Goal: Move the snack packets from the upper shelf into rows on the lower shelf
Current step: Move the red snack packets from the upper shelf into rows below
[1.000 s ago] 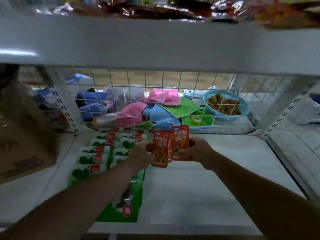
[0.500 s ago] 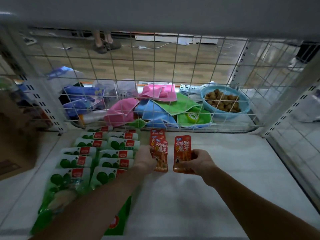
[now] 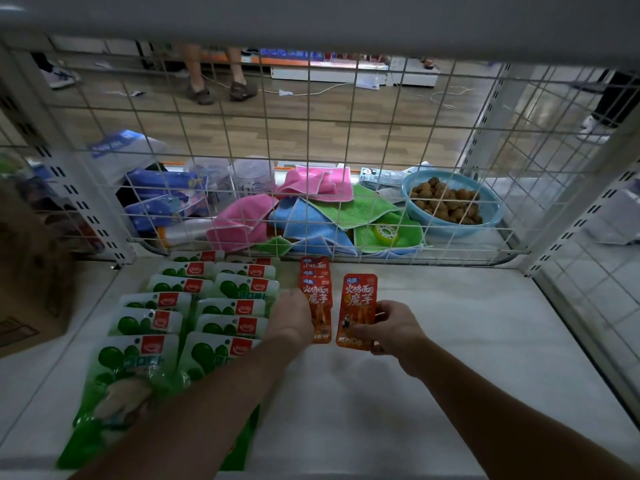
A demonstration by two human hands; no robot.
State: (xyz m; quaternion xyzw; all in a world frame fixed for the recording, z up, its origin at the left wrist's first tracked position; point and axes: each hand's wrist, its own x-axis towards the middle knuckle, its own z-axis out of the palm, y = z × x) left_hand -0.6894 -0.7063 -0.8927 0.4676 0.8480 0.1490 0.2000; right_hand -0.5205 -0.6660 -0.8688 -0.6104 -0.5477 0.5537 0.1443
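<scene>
Two hands: both were low over the lower shelf (image 3: 450,362), at the red packets.
Grip, left: the left hand (image 3: 292,317) lay against the left edge of the front packet of the red row (image 3: 316,289). Its back faced the camera, so whether the fingers pinched or only pressed could not be told.
Grip, right: the right hand (image 3: 391,327) pinched the single red packet (image 3: 358,303) at its lower right edge, thumb on the face and fingers curled behind.
Place: the single red packet stood just right of the red row, a narrow gap between them. Whether it already lay flat could not be told.
Neighbours: the green packets (image 3: 225,308) sat in two overlapping columns left of the red row.
Handling: these looked like light, thin, floppy pouches with slick faces. A side or bottom seam seemed the firmest hold, and a nudge would probably slide the overlapped ones askew.
Surface: the shelf was white, flat and smooth.
Room: the light was dim. A wire mesh (image 3: 346,150) closed the back, with coloured cloths (image 3: 311,216) and a blue basket (image 3: 410,202) of brown lumps behind it, then a wooden floor (image 3: 311,129) and someone's sandalled feet (image 3: 218,91). A cardboard box (image 3: 27,271) stood to the left.
</scene>
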